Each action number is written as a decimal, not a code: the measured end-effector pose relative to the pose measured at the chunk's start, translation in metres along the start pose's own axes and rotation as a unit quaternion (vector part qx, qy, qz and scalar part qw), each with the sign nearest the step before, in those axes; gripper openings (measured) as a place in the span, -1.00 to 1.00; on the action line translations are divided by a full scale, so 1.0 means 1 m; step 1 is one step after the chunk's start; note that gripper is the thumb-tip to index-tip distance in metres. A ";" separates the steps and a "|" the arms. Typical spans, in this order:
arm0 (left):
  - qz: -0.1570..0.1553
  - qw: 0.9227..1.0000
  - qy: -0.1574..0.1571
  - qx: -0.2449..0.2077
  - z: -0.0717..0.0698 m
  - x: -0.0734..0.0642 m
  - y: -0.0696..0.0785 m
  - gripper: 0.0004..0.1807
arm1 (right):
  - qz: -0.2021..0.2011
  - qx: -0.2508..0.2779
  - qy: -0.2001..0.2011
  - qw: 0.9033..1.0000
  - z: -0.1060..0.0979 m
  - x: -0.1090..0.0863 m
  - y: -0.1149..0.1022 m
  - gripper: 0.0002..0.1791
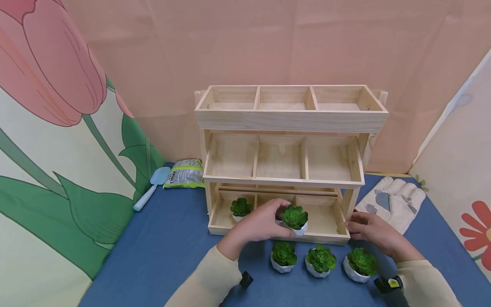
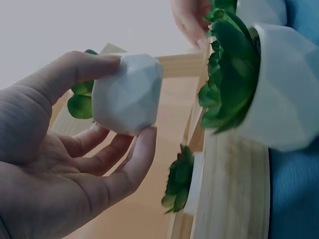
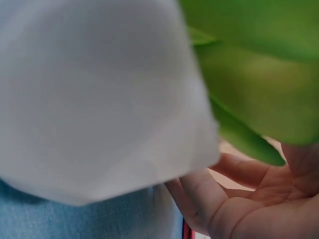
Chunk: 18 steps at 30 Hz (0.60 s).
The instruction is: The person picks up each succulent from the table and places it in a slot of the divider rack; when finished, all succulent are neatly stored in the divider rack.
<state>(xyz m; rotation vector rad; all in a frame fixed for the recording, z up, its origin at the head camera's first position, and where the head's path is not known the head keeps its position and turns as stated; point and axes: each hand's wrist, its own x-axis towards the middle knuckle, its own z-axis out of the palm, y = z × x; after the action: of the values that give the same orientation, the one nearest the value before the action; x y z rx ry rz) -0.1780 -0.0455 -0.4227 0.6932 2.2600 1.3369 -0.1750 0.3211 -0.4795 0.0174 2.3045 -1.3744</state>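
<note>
My left hand point(image 1: 261, 224) grips a potted succulent point(image 1: 295, 218) by its white faceted pot. It holds the plant in the air over the front of the wooden shelf's bottom tier point(image 1: 276, 238). In the left wrist view, the thumb and fingers press on opposite sides of the pot point(image 2: 128, 92). Another succulent point(image 1: 241, 208) sits in the bottom tier's left compartment. At the tier's right end, my right hand point(image 1: 374, 233) rests its loosely bent fingertips against the corner. A blurred pot point(image 3: 99, 99) hides part of that hand in the right wrist view.
In front of the shelf stand three more succulents point(image 1: 284, 256), point(image 1: 320, 260), point(image 1: 359, 264) in a row on the blue table point(image 1: 161, 251). A garden glove point(image 1: 395, 202) lies at the right. A light-blue trowel point(image 1: 151, 187) and a green-and-grey packet point(image 1: 185, 174) are at the left.
</note>
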 end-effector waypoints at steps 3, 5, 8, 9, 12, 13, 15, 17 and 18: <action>0.006 1.000 -0.002 -0.013 0.003 0.010 0.002 -0.26 | 0.000 -0.002 0.001 1.000 0.000 0.000 0.000 -0.16; 0.008 1.000 -0.007 -0.025 0.005 0.018 0.003 -0.27 | 0.003 0.000 0.002 1.000 0.000 0.001 0.000 -0.16; 0.008 0.999 -0.015 -0.036 0.009 0.028 0.004 -0.26 | 0.000 -0.002 -0.001 1.000 -0.001 0.001 0.000 -0.18; 0.005 0.999 -0.017 -0.038 0.010 0.030 0.004 -0.25 | 0.001 -0.001 0.000 1.000 -0.001 0.001 0.000 -0.18; -0.005 0.999 -0.021 -0.041 0.014 0.038 0.004 -0.21 | 0.000 -0.003 -0.002 1.000 -0.001 0.001 -0.001 -0.18; -0.010 0.999 -0.022 -0.042 0.015 0.040 0.004 -0.20 | 0.001 -0.003 -0.002 1.000 -0.001 0.001 -0.001 -0.17; -0.017 0.999 -0.022 -0.041 0.017 0.044 0.003 -0.20 | 0.001 -0.003 -0.002 1.000 -0.001 0.001 -0.001 -0.17; -0.020 0.999 -0.021 -0.036 0.019 0.049 0.002 -0.19 | 0.001 -0.004 0.000 1.000 -0.001 0.001 -0.001 -0.17; -0.021 0.999 -0.019 -0.033 0.020 0.052 0.002 -0.19 | 0.000 -0.006 0.000 1.000 -0.001 0.000 0.000 -0.17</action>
<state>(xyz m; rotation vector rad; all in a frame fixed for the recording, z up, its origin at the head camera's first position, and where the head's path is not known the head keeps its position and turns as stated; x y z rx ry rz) -0.2072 0.0002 -0.4352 0.6406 2.1779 1.3599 -0.1758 0.3216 -0.4789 0.0150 2.3126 -1.3618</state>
